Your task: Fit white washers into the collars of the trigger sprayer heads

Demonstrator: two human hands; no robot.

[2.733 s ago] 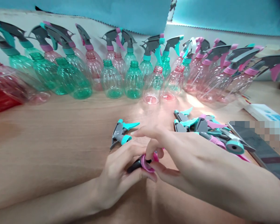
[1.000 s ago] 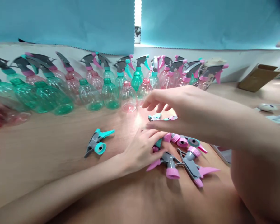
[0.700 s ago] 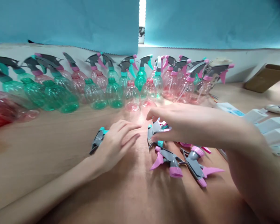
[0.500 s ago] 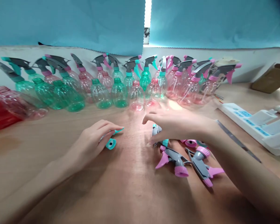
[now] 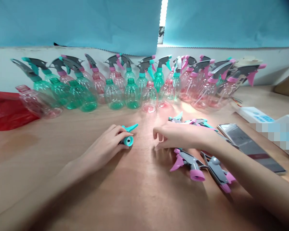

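My left hand (image 5: 110, 141), at left of centre, is closed around a grey and teal spray trigger head (image 5: 128, 141). Its teal lever and open collar stick out past the fingers. My right hand (image 5: 175, 136) hovers over a loose pile of trigger heads, fingers curled and thumb apart, with nothing visible between them. Beyond it lie teal-and-grey trigger heads (image 5: 175, 119), partly covered by the hand. Nearer me lie a pink-and-grey trigger head (image 5: 190, 162) and another grey one with a pink lever (image 5: 218, 173), below my right forearm.
Clear green bottles (image 5: 117, 96) and pink bottles (image 5: 149, 98) without tops stand across the back. Behind them are several bottles with trigger heads (image 5: 199, 69). A red bag (image 5: 9, 110) lies left. At right are a phone (image 5: 252, 147) and a white power strip (image 5: 255, 114).
The view has swung left. My left hand has raised and turned the teal trigger head, so its collar faces me. My right hand's fingers have curled more. The phone now shows more fully.
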